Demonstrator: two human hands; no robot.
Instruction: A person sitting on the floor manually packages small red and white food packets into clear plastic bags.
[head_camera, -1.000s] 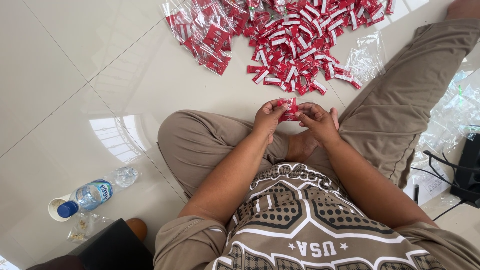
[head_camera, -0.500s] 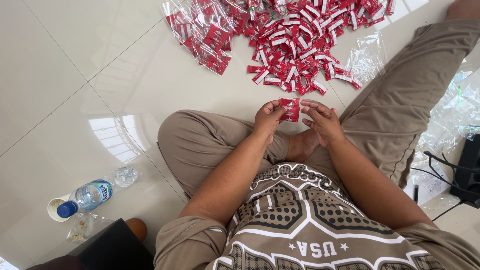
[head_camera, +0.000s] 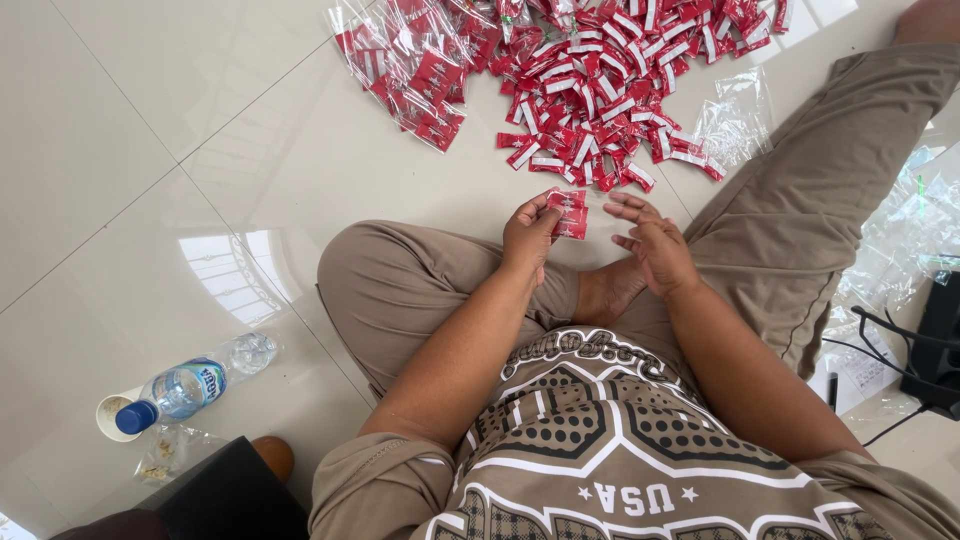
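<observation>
I sit cross-legged on a white tiled floor. My left hand (head_camera: 528, 235) pinches a small stack of red and white sachets (head_camera: 569, 212) just above my shins. Beside it my right hand (head_camera: 652, 245) has its fingers spread and holds nothing, a little apart from the stack. Farther out on the floor lies a big heap of loose red and white sachets (head_camera: 610, 90). To its left lie clear bags filled with sachets (head_camera: 420, 70).
Empty clear plastic bags (head_camera: 735, 120) lie by my right leg, more at the right edge (head_camera: 915, 240). A plastic water bottle with a blue cap (head_camera: 185, 385) and a small white cup (head_camera: 112, 417) lie at lower left. A black device with cables (head_camera: 925, 350) sits at right.
My right hand has let go of the sachet stack and drawn back to the right with fingers spread. My left hand keeps hold of the stack.
</observation>
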